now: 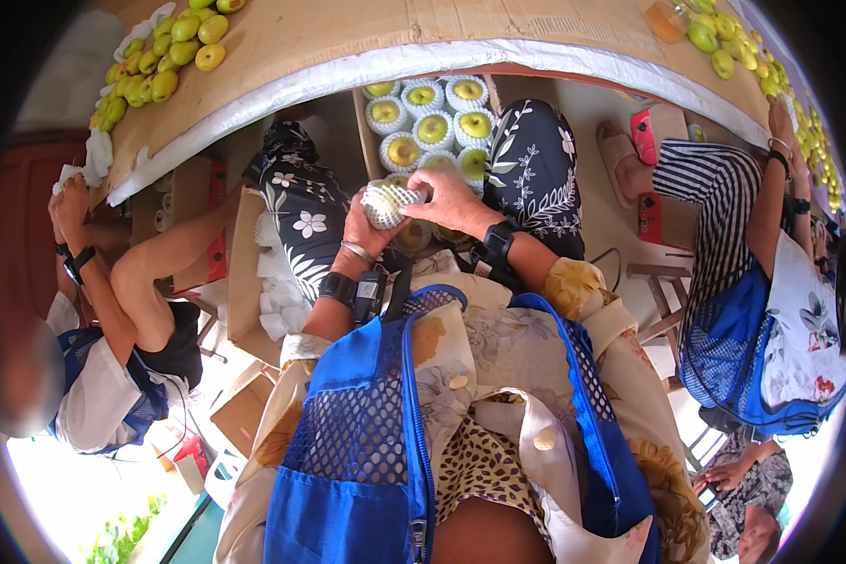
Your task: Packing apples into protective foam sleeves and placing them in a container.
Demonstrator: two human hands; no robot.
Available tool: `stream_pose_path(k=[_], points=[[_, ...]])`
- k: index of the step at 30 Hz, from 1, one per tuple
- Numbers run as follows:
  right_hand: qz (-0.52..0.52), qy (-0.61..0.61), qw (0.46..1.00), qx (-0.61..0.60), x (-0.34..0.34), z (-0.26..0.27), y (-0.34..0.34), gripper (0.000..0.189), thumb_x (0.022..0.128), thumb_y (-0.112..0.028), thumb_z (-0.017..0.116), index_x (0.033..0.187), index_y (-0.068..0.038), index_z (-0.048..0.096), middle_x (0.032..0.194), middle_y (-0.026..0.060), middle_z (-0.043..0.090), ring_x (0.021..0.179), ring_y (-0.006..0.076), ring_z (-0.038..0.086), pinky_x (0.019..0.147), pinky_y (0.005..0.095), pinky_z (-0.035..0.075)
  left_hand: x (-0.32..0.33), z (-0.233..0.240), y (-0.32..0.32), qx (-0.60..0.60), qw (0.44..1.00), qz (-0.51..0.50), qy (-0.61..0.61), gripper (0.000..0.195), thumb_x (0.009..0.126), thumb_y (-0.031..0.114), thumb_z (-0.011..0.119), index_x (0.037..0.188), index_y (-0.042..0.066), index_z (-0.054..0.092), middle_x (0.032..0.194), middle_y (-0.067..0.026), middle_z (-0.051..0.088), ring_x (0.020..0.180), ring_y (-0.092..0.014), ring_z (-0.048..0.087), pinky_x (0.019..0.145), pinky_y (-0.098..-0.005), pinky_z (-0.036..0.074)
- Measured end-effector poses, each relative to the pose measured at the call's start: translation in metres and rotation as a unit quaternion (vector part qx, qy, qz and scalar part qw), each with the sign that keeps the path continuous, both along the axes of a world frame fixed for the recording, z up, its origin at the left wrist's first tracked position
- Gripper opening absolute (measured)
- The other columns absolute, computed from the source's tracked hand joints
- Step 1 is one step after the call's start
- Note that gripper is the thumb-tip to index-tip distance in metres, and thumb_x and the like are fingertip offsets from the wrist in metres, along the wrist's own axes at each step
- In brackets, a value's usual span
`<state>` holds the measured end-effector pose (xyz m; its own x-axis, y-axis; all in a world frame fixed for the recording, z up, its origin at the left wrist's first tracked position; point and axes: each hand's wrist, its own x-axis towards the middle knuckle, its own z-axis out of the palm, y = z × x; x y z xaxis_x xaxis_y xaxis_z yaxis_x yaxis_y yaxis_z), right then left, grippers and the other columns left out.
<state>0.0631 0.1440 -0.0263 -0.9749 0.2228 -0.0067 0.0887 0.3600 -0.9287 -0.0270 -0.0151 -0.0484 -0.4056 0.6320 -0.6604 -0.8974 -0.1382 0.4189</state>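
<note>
A green-yellow apple in a white foam net (383,205) is held above my lap. My left hand (368,233) cups it from the left and below. With thumb and forefinger, my right hand (454,199) pinches the right side of the net. Just beyond both hands, between my knees, stands a cardboard box (361,127) of netted apples (433,129) packed close together, stem ends up. Part of this box is hidden by my hands and legs.
A cardboard-covered table (423,32) curves across the front, with loose apples (176,53) at left and more apples (726,42) at right. Beside my left leg, a carton (243,275) holds white foam nets (278,310). Co-workers sit on both sides; a wooden stool (659,282) is at right.
</note>
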Motion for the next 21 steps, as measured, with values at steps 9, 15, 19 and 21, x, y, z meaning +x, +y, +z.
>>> stream_pose_path(k=[9,15,19,21], points=[[0.029,-0.037,0.998,0.043,0.001,0.0,-0.003,0.03,0.065,-0.019,0.067,0.086,-0.004,0.053,0.079,0.0132,0.058,0.075,0.0298,0.058,0.067,0.036,0.046,0.007,-0.015,0.004,-0.058,0.997,-0.005,0.054,0.041,0.089,0.039,0.038,0.116,0.009,0.045,0.11,-0.0111,0.054,0.101,-0.027,0.054,0.083,-0.0465,0.046],[0.009,0.061,0.987,0.149,-0.001,0.007,-0.004,0.025,0.067,-0.019,0.065,0.078,-0.004,0.049,0.072,0.0125,0.055,0.071,0.0306,0.056,0.065,0.0379,0.044,0.006,-0.01,0.006,-0.022,0.999,0.039,0.019,0.042,0.087,0.039,0.04,0.115,0.008,0.046,0.11,-0.0116,0.054,0.101,-0.028,0.054,0.083,-0.0493,0.045],[0.077,0.13,0.973,0.172,0.001,0.021,-0.004,0.026,0.069,-0.024,0.066,0.077,-0.004,0.051,0.067,0.0111,0.056,0.066,0.0286,0.057,0.061,0.036,0.045,0.001,-0.001,0.005,0.072,0.992,0.1,-0.001,0.041,0.087,0.036,0.035,0.113,0.006,0.047,0.111,-0.0129,0.054,0.102,-0.031,0.052,0.088,-0.0511,0.041],[0.087,-0.023,0.995,0.035,0.005,0.013,-0.004,0.027,0.071,-0.028,0.068,0.073,-0.006,0.051,0.062,0.0091,0.056,0.06,0.0265,0.057,0.056,0.0338,0.046,-0.001,0.003,0.004,0.097,0.99,0.098,-0.014,0.042,0.086,0.037,0.035,0.112,0.006,0.048,0.112,-0.0132,0.054,0.103,-0.032,0.051,0.089,-0.0498,0.04]])
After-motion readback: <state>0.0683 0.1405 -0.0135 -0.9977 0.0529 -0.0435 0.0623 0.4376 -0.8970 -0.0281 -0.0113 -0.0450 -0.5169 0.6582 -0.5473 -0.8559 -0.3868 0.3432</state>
